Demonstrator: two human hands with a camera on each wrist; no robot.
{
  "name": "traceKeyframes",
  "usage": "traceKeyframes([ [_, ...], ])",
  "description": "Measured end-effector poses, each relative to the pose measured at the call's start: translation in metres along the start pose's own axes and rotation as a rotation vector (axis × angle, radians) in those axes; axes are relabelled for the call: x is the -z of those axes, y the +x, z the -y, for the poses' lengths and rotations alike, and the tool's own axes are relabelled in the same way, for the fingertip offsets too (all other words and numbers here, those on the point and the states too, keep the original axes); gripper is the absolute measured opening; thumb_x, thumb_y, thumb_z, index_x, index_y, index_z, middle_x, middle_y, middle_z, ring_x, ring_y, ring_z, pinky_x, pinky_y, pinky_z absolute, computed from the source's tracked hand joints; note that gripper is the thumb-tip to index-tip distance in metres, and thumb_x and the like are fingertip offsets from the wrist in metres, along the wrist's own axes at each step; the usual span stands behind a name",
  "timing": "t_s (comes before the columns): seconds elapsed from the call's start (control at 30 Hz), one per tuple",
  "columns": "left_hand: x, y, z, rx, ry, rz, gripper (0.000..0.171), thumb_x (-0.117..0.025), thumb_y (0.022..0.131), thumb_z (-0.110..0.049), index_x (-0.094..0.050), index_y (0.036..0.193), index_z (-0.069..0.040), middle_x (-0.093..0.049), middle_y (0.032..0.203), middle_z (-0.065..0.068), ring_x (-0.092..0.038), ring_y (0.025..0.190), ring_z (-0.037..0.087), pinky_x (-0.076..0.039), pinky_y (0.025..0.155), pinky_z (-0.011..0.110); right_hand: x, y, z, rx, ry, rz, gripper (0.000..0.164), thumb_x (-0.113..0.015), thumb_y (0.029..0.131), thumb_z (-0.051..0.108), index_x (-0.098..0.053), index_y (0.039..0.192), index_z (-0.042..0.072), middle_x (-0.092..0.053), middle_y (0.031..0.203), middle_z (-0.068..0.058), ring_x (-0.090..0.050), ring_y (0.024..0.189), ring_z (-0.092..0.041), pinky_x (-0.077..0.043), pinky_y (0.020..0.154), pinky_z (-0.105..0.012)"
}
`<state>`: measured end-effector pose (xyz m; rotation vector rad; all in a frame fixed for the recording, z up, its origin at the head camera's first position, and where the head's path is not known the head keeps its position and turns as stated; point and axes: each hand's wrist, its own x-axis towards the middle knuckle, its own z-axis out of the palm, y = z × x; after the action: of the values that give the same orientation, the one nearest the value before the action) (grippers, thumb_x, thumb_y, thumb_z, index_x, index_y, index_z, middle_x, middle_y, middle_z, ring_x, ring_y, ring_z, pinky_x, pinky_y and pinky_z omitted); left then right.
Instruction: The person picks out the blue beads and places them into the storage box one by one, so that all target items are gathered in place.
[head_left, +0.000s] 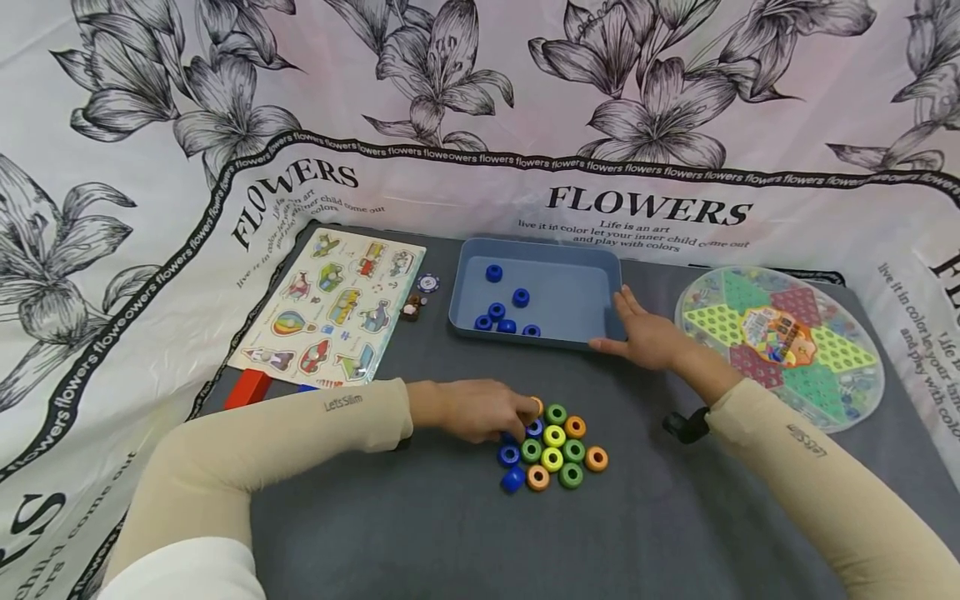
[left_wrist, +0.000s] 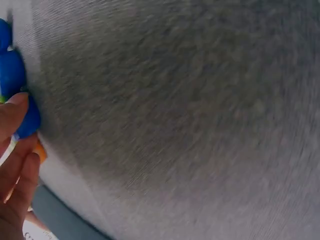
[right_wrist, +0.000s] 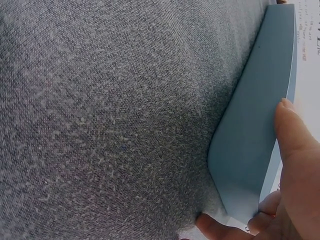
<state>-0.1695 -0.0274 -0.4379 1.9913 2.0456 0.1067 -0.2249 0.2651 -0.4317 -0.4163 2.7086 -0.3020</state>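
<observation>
Blue beads (head_left: 509,455) lie at the near-left edge of the bead cluster (head_left: 555,446), directly under the fingertips of the left hand (head_left: 472,408), which is curled down onto one of them. A single blue bead should be pinched firmly, without its green and orange neighbours being disturbed. The blue tray (head_left: 480,287), beyond the hand, is steadied at its near-right corner by the right hand (head_left: 648,337), whose fingers are straight.

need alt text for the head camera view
A person's left hand reaches into a cluster of blue, green, yellow and orange beads on a grey cloth, while the right hand rests against a blue tray holding six blue beads.
</observation>
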Motion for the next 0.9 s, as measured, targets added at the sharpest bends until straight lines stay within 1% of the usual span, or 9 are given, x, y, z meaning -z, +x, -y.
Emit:
traceKeyframes([
  [0.13, -0.002, 0.001, 0.001, 0.017, -0.018, -0.005, 0.017, -0.068, 0.083, -0.010, -0.069, 0.098, -0.019, -0.044, 0.098, 0.000, -0.044, 0.077, 0.008, -0.037, 0.066, 0.020, -0.002, 0.000, -0.001, -0.005, -0.001, -0.005, 0.100, -0.046, 0.088, 0.061, -0.002, 0.146, -0.008, 0.007, 0.152, -0.028, -0.038, 0.124, -0.051, -0.040, 0.096, -0.056],
  [0.23, 0.002, 0.001, -0.001, 0.028, -0.018, -0.012, 0.021, -0.064, 0.084, -0.008, -0.069, 0.102, -0.018, -0.051, 0.105, 0.000, -0.048, 0.086, 0.009, -0.043, 0.075, 0.020, -0.003, 0.000, -0.001, 0.002, -0.003, -0.004, 0.101, -0.045, 0.088, 0.062, -0.002, 0.146, -0.008, 0.007, 0.152, -0.028, -0.040, 0.123, -0.051, -0.041, 0.095, -0.055],
  [0.37, 0.020, 0.001, 0.000, 0.081, -0.019, -0.076, 0.028, -0.062, 0.082, -0.008, -0.068, 0.109, -0.015, -0.060, 0.113, 0.001, -0.050, 0.097, 0.012, -0.046, 0.084, 0.024, -0.003, 0.000, -0.002, 0.000, -0.002, -0.010, 0.101, -0.046, 0.088, 0.062, -0.004, 0.146, -0.008, 0.006, 0.152, -0.029, -0.039, 0.123, -0.051, -0.041, 0.095, -0.056],
  [0.43, 0.032, 0.000, 0.004, 0.133, -0.033, -0.134, 0.027, -0.063, 0.083, -0.009, -0.068, 0.109, -0.012, -0.063, 0.108, 0.001, -0.053, 0.095, 0.013, -0.047, 0.082, 0.025, -0.003, 0.000, -0.003, 0.000, -0.001, -0.017, 0.100, -0.046, 0.088, 0.062, -0.004, 0.146, -0.009, 0.006, 0.152, -0.029, -0.038, 0.124, -0.052, -0.040, 0.096, -0.056],
  [0.53, 0.045, 0.000, 0.014, 0.227, -0.070, -0.230, 0.022, -0.065, 0.083, -0.014, -0.068, 0.105, -0.012, -0.063, 0.101, 0.000, -0.055, 0.088, 0.010, -0.047, 0.077, 0.024, -0.003, 0.001, -0.004, -0.001, -0.007, -0.018, 0.101, -0.045, 0.087, 0.063, -0.004, 0.146, -0.008, 0.006, 0.152, -0.028, -0.038, 0.124, -0.051, -0.040, 0.096, -0.056],
  [0.63, 0.057, 0.003, 0.027, 0.307, -0.108, -0.317, 0.022, -0.065, 0.084, -0.014, -0.068, 0.105, -0.010, -0.061, 0.102, 0.002, -0.058, 0.089, 0.010, -0.050, 0.077, 0.023, -0.003, 0.002, -0.004, 0.003, -0.003, -0.016, 0.102, -0.044, 0.087, 0.064, -0.003, 0.146, -0.007, 0.006, 0.153, -0.028, -0.039, 0.124, -0.051, -0.041, 0.095, -0.055],
  [0.7, 0.064, 0.008, 0.038, 0.340, -0.121, -0.362, 0.023, -0.064, 0.084, -0.013, -0.068, 0.107, -0.009, -0.061, 0.105, 0.004, -0.059, 0.093, 0.012, -0.050, 0.081, 0.024, -0.003, 0.002, -0.004, 0.006, 0.002, -0.017, 0.101, -0.045, 0.087, 0.064, -0.004, 0.146, -0.007, 0.006, 0.153, -0.028, -0.042, 0.122, -0.050, -0.043, 0.092, -0.055],
  [0.8, 0.074, 0.017, 0.055, 0.399, -0.138, -0.404, 0.025, -0.064, 0.086, -0.015, -0.067, 0.110, -0.008, -0.064, 0.109, 0.005, -0.061, 0.099, 0.014, -0.050, 0.086, 0.025, -0.003, 0.001, -0.005, 0.003, 0.005, -0.016, 0.100, -0.045, 0.087, 0.063, -0.004, 0.147, -0.007, 0.005, 0.153, -0.028, -0.044, 0.119, -0.051, -0.044, 0.090, -0.055],
  [0.9, 0.082, 0.024, 0.071, 0.478, -0.169, -0.419, 0.029, -0.064, 0.087, -0.019, -0.066, 0.114, -0.010, -0.066, 0.113, 0.005, -0.063, 0.100, 0.013, -0.051, 0.085, 0.023, -0.003, 0.004, -0.003, 0.006, 0.000, -0.013, 0.100, -0.046, 0.087, 0.063, -0.005, 0.147, -0.007, 0.005, 0.152, -0.028, -0.046, 0.117, -0.051, -0.044, 0.089, -0.055],
])
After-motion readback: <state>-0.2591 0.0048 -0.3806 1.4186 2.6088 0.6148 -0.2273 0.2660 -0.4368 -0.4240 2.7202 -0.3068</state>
